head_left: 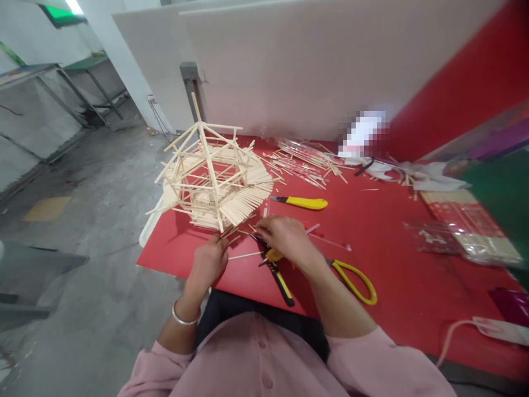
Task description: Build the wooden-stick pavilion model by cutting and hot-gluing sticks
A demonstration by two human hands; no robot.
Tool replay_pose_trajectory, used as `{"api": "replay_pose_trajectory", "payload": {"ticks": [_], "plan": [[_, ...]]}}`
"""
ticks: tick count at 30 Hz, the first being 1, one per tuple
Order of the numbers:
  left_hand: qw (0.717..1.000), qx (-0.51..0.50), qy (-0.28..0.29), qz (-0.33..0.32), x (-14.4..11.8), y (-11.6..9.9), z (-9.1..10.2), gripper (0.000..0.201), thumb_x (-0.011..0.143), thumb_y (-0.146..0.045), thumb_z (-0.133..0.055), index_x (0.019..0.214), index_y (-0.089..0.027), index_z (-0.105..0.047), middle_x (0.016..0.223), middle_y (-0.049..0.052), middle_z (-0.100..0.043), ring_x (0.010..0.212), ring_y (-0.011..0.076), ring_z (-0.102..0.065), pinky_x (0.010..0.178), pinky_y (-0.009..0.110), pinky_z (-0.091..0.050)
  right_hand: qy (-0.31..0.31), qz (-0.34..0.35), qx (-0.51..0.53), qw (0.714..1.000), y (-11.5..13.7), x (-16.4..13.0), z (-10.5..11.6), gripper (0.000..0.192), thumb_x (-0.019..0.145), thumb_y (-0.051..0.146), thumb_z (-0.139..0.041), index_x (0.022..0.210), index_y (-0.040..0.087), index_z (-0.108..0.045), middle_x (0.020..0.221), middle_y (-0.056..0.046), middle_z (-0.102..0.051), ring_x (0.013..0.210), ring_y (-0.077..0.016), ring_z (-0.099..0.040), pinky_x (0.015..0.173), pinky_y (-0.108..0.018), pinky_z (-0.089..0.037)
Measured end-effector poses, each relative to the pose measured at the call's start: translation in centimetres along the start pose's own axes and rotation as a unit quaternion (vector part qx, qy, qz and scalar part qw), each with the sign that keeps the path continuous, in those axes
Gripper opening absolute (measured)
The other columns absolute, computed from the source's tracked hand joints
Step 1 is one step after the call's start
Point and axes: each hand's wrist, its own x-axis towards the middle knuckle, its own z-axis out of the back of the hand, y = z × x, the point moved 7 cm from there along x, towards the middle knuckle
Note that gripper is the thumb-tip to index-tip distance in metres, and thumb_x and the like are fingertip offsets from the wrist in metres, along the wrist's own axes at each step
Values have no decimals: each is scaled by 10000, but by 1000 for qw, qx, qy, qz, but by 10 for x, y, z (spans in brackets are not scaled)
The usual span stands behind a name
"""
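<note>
A model house of thin wooden sticks (212,179) stands at the left end of the red table (388,264). My left hand (209,262) rests just in front of it, fingers curled around a thin stick (243,256). My right hand (285,237) hovers over yellow-handled pliers (276,271), fingertips pinching small sticks near the model's base. Whether it grips the pliers is hidden by the hand.
A yellow utility knife (303,202) lies behind my right hand. Yellow-handled scissors (357,281) lie to its right. Loose sticks and plastic wrappers (306,160) are scattered at the back. Packs of sticks (467,231) sit at the right. A white panel rises behind.
</note>
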Motion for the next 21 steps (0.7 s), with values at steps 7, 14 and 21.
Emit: {"api": "replay_pose_trajectory", "payload": {"ticks": [7, 14, 21], "plan": [[999, -21, -30, 8, -2, 2, 3, 271, 900, -244, -430, 973, -225, -690, 902, 63, -650, 776, 167, -614, 642, 242, -409, -14, -19, 12, 1000, -11, -4, -1, 229, 904, 319, -478, 926, 256, -698, 947, -32, -721, 864, -180, -637, 613, -256, -319], [996, -65, -56, -8, -2, -1, 6, 242, 876, -230, -450, 858, -183, -687, 773, 58, -621, 706, 166, -584, 614, 249, -398, -23, -50, 15, 998, -27, -4, 2, 250, 899, 346, -483, 987, 260, -700, 963, -38, -724, 869, -197, -638, 597, -271, -307], [982, -167, -84, -33, 0, 1, 7, 197, 848, -189, -480, 817, -164, -673, 693, 37, -601, 642, 140, -553, 637, 248, -419, -29, -85, 18, 996, -44, -1, 15, 240, 879, 306, -486, 950, 247, -708, 979, -42, -724, 882, -203, -637, 587, -267, -305]]}}
